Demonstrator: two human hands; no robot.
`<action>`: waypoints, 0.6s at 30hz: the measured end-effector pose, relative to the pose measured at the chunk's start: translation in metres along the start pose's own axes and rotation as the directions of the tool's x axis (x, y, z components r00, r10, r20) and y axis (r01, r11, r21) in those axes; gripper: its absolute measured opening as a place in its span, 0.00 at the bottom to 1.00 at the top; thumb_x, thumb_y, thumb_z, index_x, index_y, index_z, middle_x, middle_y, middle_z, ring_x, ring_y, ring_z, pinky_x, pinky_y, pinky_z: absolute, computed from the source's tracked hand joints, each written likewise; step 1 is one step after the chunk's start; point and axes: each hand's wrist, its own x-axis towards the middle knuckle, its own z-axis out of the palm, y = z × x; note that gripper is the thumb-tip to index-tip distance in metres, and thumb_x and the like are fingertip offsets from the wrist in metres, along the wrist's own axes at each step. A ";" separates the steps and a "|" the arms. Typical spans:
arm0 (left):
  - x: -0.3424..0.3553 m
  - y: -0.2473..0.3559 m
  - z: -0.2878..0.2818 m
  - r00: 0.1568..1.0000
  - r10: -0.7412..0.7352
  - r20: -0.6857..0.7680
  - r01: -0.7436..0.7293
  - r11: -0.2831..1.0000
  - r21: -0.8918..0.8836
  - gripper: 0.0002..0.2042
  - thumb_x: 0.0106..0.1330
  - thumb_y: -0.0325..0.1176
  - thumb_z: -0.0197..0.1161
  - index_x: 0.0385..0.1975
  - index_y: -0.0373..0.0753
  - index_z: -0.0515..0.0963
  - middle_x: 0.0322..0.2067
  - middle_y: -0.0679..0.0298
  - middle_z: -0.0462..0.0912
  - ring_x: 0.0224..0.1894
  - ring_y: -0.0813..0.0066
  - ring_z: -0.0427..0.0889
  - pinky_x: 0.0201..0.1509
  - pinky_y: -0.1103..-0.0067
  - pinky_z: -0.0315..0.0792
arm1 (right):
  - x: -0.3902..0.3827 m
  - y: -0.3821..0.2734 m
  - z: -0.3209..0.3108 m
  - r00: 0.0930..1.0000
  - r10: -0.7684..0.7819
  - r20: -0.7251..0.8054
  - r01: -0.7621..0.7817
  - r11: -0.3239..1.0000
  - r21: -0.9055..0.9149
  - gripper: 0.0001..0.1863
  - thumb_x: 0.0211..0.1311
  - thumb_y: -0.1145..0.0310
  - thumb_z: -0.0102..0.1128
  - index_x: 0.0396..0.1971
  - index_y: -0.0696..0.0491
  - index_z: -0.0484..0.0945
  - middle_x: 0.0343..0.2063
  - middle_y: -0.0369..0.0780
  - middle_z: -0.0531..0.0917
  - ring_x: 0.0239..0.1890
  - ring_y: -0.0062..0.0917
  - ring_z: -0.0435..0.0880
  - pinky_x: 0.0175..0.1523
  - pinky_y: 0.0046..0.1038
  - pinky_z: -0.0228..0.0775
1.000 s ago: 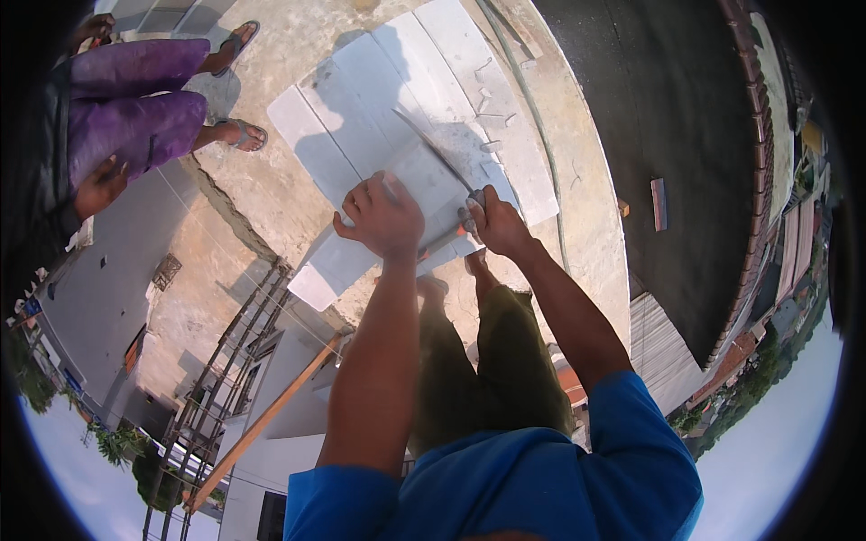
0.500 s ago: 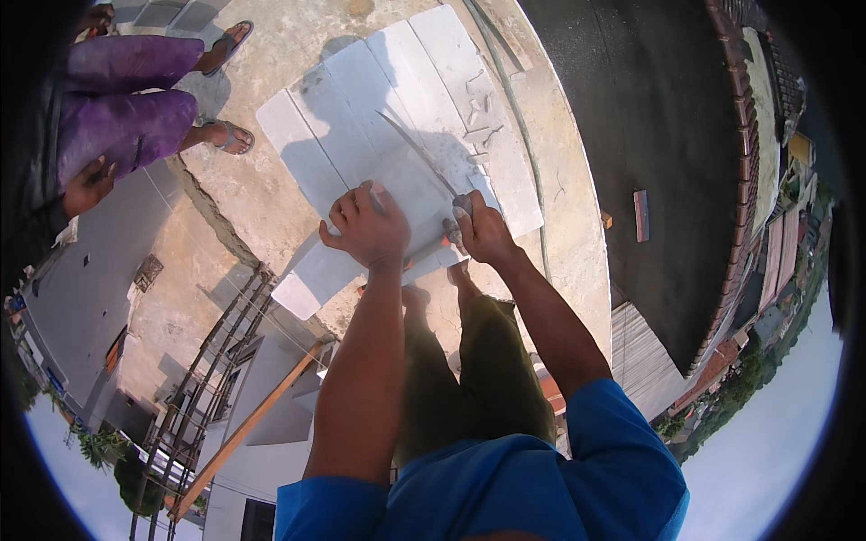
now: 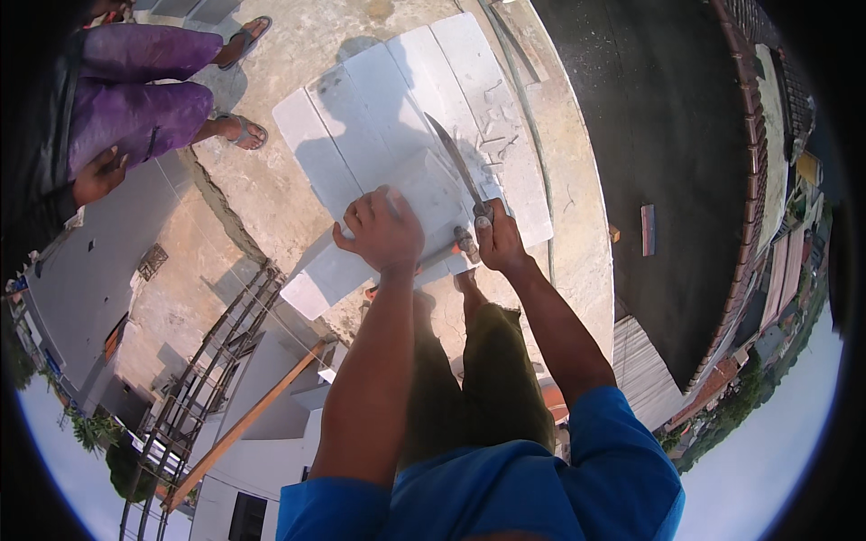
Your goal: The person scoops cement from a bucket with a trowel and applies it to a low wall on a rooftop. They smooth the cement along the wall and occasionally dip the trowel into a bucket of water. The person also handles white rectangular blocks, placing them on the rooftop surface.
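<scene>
My right hand [image 3: 499, 238] is closed round the handle of a machete [image 3: 462, 167]. Its long, dark blade slants up and to the left over the pale blocks. My left hand [image 3: 383, 232] lies on a smooth light-grey block [image 3: 429, 187], fingers spread and bent, gripping nothing. That block rests on a row of large white-grey blocks [image 3: 332, 122] laid side by side. Just left of my right hand, by the block's near edge, is a small grey and orange thing [image 3: 464, 242] whose kind I cannot make out.
Narrow offcuts [image 3: 495, 144] are scattered on the blocks at the right. A person in purple trousers [image 3: 135, 113] is at the upper left. Beyond the concrete ledge [image 3: 577, 189] at right lies a lower dark surface [image 3: 667, 108]. Scaffold poles [image 3: 221, 352] stand lower left.
The machete's blade has swung rightward and stands steeper, still in my right hand. My left hand stays on the block. The whole view has shifted slightly.
</scene>
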 end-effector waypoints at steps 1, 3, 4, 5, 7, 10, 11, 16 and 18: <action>-0.001 0.003 -0.005 1.000 0.003 0.028 -0.002 1.000 -0.007 0.13 0.76 0.47 0.57 0.53 0.55 0.80 0.54 0.70 0.80 0.65 0.66 0.71 0.75 0.43 0.48 | 0.003 0.015 0.009 0.970 0.222 0.102 -0.200 0.960 -0.194 0.17 0.82 0.58 0.48 0.53 0.59 0.66 0.30 0.62 0.84 0.37 0.65 0.84 0.44 0.60 0.73; -0.011 0.000 -0.007 0.999 -0.005 0.035 0.005 1.000 0.027 0.13 0.76 0.47 0.57 0.53 0.55 0.80 0.53 0.70 0.80 0.65 0.66 0.71 0.75 0.43 0.48 | 0.002 0.019 0.003 0.945 0.293 0.145 -0.250 0.933 -0.259 0.16 0.82 0.63 0.48 0.54 0.61 0.66 0.29 0.60 0.84 0.36 0.64 0.83 0.42 0.57 0.73; -0.009 0.001 -0.005 0.999 -0.015 0.033 0.013 0.999 0.045 0.13 0.76 0.47 0.57 0.54 0.55 0.80 0.53 0.70 0.80 0.66 0.66 0.71 0.75 0.43 0.48 | 0.004 0.019 0.002 0.932 0.323 0.168 -0.265 0.919 -0.292 0.15 0.82 0.65 0.47 0.55 0.62 0.66 0.29 0.59 0.83 0.36 0.63 0.83 0.42 0.55 0.73; 0.003 0.006 0.004 1.000 -0.015 0.002 0.015 1.000 0.014 0.13 0.76 0.47 0.57 0.54 0.55 0.80 0.53 0.70 0.80 0.66 0.66 0.71 0.75 0.43 0.48 | 0.004 0.017 0.002 0.991 0.127 0.037 -0.119 0.979 -0.165 0.13 0.82 0.66 0.47 0.53 0.61 0.67 0.29 0.59 0.83 0.36 0.62 0.83 0.40 0.53 0.73; 0.006 0.006 -0.003 1.000 -0.022 0.010 0.022 1.000 -0.011 0.13 0.76 0.47 0.57 0.54 0.55 0.80 0.54 0.70 0.80 0.66 0.66 0.70 0.75 0.44 0.47 | -0.010 0.007 0.003 0.998 0.060 0.009 -0.060 0.998 -0.011 0.15 0.81 0.62 0.48 0.52 0.60 0.66 0.30 0.62 0.83 0.37 0.65 0.83 0.41 0.58 0.73; 0.001 0.005 -0.004 0.999 -0.012 0.036 0.012 1.000 -0.006 0.13 0.76 0.47 0.57 0.54 0.54 0.80 0.54 0.69 0.80 0.66 0.65 0.70 0.75 0.44 0.47 | 0.015 0.021 0.010 0.945 0.305 0.120 -0.272 0.933 -0.235 0.18 0.82 0.57 0.47 0.48 0.60 0.66 0.32 0.66 0.83 0.37 0.67 0.83 0.41 0.61 0.73; -0.003 0.003 -0.006 0.999 0.000 0.051 0.000 1.000 -0.006 0.13 0.76 0.47 0.57 0.54 0.54 0.80 0.54 0.70 0.80 0.66 0.65 0.70 0.75 0.44 0.47 | 0.010 0.022 0.005 0.936 0.324 0.136 -0.280 0.922 -0.268 0.20 0.83 0.53 0.46 0.46 0.60 0.66 0.31 0.66 0.83 0.37 0.67 0.83 0.41 0.61 0.73; -0.001 0.003 -0.006 1.000 -0.006 0.020 0.007 1.000 -0.026 0.13 0.76 0.47 0.57 0.53 0.55 0.81 0.54 0.71 0.80 0.66 0.65 0.70 0.75 0.44 0.47 | -0.008 0.011 0.012 0.961 0.260 0.096 -0.240 0.954 -0.182 0.21 0.83 0.52 0.45 0.47 0.59 0.66 0.30 0.64 0.84 0.37 0.66 0.83 0.43 0.60 0.74; -0.008 0.005 -0.008 0.998 -0.010 0.056 0.011 1.000 -0.005 0.12 0.76 0.47 0.58 0.53 0.55 0.81 0.54 0.72 0.80 0.66 0.66 0.70 0.75 0.44 0.47 | 0.007 0.035 0.009 0.928 0.350 0.128 -0.305 0.911 -0.277 0.20 0.83 0.53 0.45 0.49 0.59 0.66 0.31 0.65 0.84 0.38 0.66 0.83 0.44 0.59 0.75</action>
